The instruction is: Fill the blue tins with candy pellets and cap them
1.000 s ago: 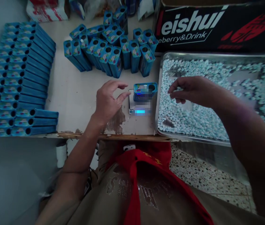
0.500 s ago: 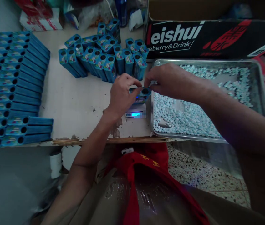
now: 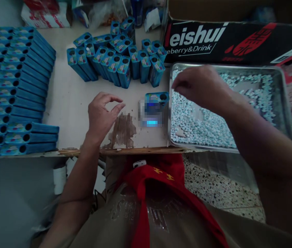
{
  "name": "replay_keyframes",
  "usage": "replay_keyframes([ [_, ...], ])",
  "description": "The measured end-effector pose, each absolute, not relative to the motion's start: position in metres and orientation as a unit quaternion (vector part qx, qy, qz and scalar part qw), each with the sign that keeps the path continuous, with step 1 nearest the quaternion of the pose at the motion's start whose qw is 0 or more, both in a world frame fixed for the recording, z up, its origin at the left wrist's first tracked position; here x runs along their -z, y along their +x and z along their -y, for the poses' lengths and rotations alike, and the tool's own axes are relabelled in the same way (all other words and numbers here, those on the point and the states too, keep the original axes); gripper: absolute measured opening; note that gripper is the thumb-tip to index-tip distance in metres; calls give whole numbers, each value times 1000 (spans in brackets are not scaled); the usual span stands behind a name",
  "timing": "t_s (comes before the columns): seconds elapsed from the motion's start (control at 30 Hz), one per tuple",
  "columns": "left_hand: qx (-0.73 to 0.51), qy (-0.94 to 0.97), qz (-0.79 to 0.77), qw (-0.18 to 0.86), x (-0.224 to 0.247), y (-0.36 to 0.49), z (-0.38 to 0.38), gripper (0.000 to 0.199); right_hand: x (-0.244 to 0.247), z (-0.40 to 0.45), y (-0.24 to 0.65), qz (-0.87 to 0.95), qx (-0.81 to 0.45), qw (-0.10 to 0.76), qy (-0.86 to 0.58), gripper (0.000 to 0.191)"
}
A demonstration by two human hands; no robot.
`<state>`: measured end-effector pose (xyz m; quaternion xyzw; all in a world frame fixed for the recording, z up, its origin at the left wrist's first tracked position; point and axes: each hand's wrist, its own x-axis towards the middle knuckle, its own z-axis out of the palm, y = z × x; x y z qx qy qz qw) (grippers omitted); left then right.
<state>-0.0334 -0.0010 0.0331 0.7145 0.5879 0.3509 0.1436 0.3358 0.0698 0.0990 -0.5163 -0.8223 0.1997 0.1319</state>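
My left hand [image 3: 102,116] is over the table, palm turned in, with thumb and index finger apart and nothing between them. To its right, a blue tin with a round hole in its top [image 3: 156,98] stands on a small digital scale [image 3: 149,123] with a lit display. That part is partly blurred, and neither hand touches the tin. My right hand [image 3: 197,85] is above the left side of a metal tray, its fingers bunched together; whatever they may hold is hidden. Beneath it, many pale blue-white tablets [image 3: 200,131] cover much of the metal tray [image 3: 173,103].
Rows of blue tins [image 3: 19,93] fill the table's left side. A loose group of similar tins [image 3: 113,65] stands at the back middle. A black cardboard box [image 3: 213,41] is behind the tray. The wooden table edge [image 3: 125,150] is chipped.
My left hand has left the tin on the scale and moved left. My right hand has drawn away from the tin to the right, over the tray. The tin has stayed on the scale.
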Motion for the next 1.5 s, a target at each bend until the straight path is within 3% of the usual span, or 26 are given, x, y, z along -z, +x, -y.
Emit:
replay_keyframes([
  [0.07,-347,713,-592,147,-32,-42,5,14,-85,-63,363,789,-183,109,-576,12],
  [0.2,-346,702,-602,156,-30,-51,11,13,-37,-49,399,773,-225,66,-590,76],
  [0.23,-345,701,-604,156,-30,-50,13,12,-25,-47,402,776,-241,78,-578,82],
  [0.37,-337,706,-604,155,-35,-35,22,10,0,-41,402,797,-243,118,-540,51],
  [0.47,-322,705,-612,160,-37,-25,32,10,-2,-33,404,824,-231,68,-513,24],
  [0.57,-307,700,-621,173,-36,-22,40,8,-9,-23,412,808,-274,40,-520,22],
  [0.77,-303,700,-621,181,-38,-21,41,9,-25,-21,427,501,-537,263,-626,19],
  [0.9,-311,700,-616,184,-38,-18,34,11,-31,-23,422,343,-650,313,-603,20],
  [1.03,-313,693,-616,206,-30,-19,29,13,-40,-25,405,414,-636,256,-599,27],
  [1.13,-317,690,-615,210,-25,-25,27,13,-63,-38,385,542,-603,172,-560,19],
  [1.23,-321,687,-617,213,-21,-35,25,13,-95,-58,356,667,-515,118,-525,8],
  [1.33,-323,679,-622,218,-18,-47,25,15,-118,-75,327,772,-383,87,-500,10],
  [1.5,-322,674,-625,228,-9,-67,26,21,-121,-82,298,850,-263,75,-450,10],
])
